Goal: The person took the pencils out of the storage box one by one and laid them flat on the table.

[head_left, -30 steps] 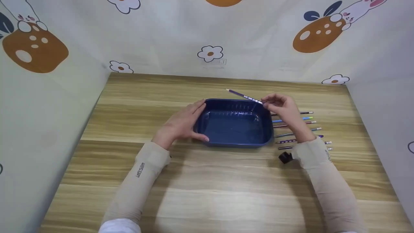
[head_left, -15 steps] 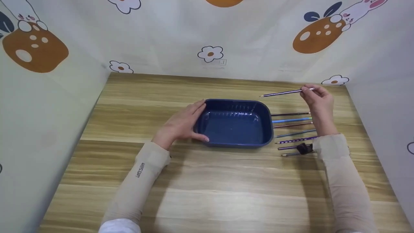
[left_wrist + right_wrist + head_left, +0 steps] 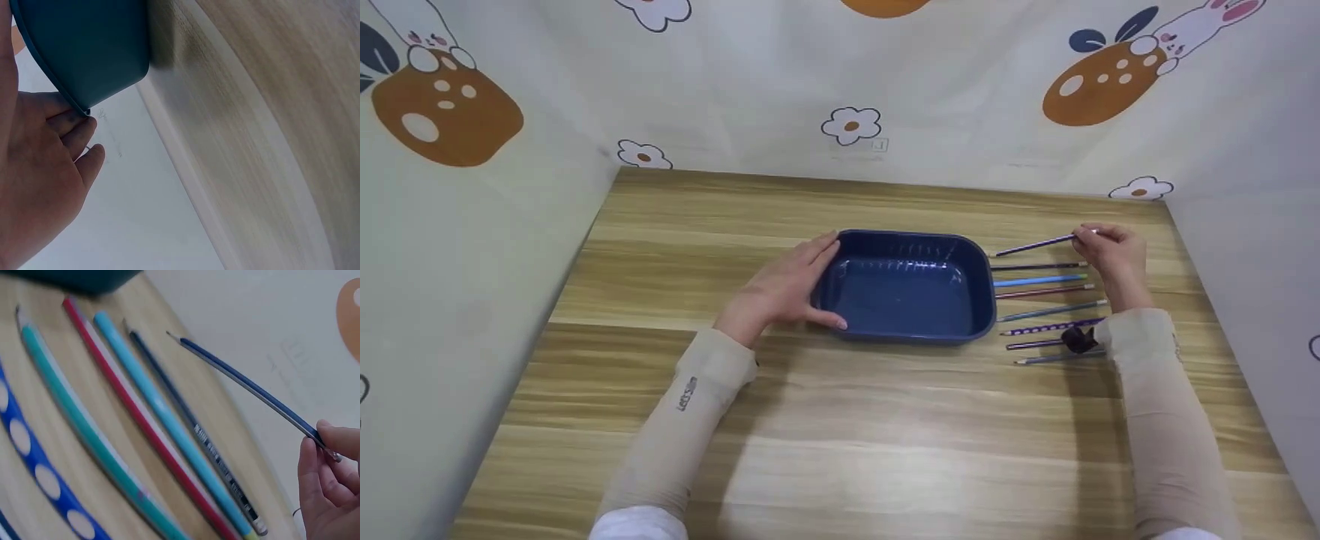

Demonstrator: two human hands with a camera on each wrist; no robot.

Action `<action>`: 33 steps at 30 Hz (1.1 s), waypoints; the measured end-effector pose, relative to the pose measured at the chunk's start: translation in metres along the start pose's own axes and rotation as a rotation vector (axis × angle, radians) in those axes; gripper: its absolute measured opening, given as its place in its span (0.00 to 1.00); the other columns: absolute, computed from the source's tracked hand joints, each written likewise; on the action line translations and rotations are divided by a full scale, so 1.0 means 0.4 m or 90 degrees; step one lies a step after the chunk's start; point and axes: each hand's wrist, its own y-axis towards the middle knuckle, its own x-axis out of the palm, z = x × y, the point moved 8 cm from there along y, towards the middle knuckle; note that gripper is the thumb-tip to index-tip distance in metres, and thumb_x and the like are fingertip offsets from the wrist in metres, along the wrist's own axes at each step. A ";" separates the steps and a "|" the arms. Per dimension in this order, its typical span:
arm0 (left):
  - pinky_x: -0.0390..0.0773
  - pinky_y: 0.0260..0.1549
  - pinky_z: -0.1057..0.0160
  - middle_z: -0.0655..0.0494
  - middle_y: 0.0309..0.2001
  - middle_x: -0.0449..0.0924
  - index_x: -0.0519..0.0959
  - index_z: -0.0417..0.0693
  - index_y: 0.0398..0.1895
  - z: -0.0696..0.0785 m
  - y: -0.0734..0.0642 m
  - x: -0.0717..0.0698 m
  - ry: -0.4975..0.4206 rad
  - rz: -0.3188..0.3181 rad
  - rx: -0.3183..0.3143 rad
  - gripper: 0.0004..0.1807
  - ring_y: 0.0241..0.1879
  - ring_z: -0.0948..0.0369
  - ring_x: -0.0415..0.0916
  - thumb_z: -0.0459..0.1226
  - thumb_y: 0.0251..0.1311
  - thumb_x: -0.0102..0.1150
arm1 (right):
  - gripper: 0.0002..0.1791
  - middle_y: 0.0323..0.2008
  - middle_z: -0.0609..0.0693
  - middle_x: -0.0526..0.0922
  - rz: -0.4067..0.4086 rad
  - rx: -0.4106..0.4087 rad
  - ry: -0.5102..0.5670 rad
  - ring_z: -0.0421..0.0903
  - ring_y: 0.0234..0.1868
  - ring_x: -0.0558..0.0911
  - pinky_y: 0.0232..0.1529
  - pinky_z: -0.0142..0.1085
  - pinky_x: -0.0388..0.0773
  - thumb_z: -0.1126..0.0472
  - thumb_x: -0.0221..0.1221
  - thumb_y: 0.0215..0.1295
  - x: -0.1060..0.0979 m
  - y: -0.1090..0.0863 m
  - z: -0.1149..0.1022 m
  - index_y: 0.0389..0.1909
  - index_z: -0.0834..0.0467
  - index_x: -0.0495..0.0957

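Note:
My left hand (image 3: 772,291) rests against the left side of a dark blue plastic bin (image 3: 911,336), fingers at its back corner and thumb at its front corner. In the left wrist view the fingertips (image 3: 84,132) touch just under the rim. To the right of the bin, my right hand (image 3: 1117,259) pinches a dark blue pencil (image 3: 1035,244) near its eraser end between thumb and fingers. The pencil's sharpened tip points left toward the bin. In the right wrist view the pencil (image 3: 253,391) is tilted beyond a row of other pencils.
Several pencils lie in a row right of the bin, among them a black one (image 3: 191,416), a light blue one (image 3: 163,413), a red one (image 3: 129,399) and a purple dotted one (image 3: 1046,328). A black wrist camera (image 3: 1080,340) hangs over the nearest ones. Printed cloth walls surround the wooden table (image 3: 855,450).
My right hand has moved right from above the bin's back right corner with the pencil, then lowered it toward the row's far end. My left hand and the bin have stayed put.

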 end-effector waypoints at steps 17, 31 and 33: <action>0.46 0.72 0.54 0.52 0.76 0.33 0.41 0.45 0.75 -0.004 -0.009 0.002 -0.007 -0.012 -0.012 0.70 0.74 0.53 0.38 0.74 0.35 0.57 | 0.33 0.34 0.40 0.82 -0.032 0.052 -0.192 0.36 0.43 0.80 0.47 0.25 0.78 0.54 0.62 0.60 -0.005 0.019 0.030 0.62 0.66 0.64; 0.46 0.72 0.56 0.53 0.76 0.33 0.42 0.44 0.75 0.004 0.001 0.006 -0.015 -0.007 0.003 0.69 0.74 0.54 0.37 0.73 0.35 0.59 | 0.25 0.36 0.41 0.76 -0.065 0.067 -0.127 0.36 0.44 0.74 0.51 0.24 0.73 0.57 0.55 0.67 0.001 0.010 0.030 0.61 0.64 0.62; 0.46 0.72 0.56 0.53 0.76 0.33 0.41 0.45 0.75 0.005 0.003 0.007 -0.015 -0.008 0.004 0.69 0.74 0.55 0.37 0.73 0.35 0.58 | 0.32 0.41 0.42 0.75 -0.058 0.078 -0.188 0.39 0.52 0.73 0.61 0.28 0.69 0.52 0.54 0.67 -0.005 0.011 0.034 0.66 0.63 0.59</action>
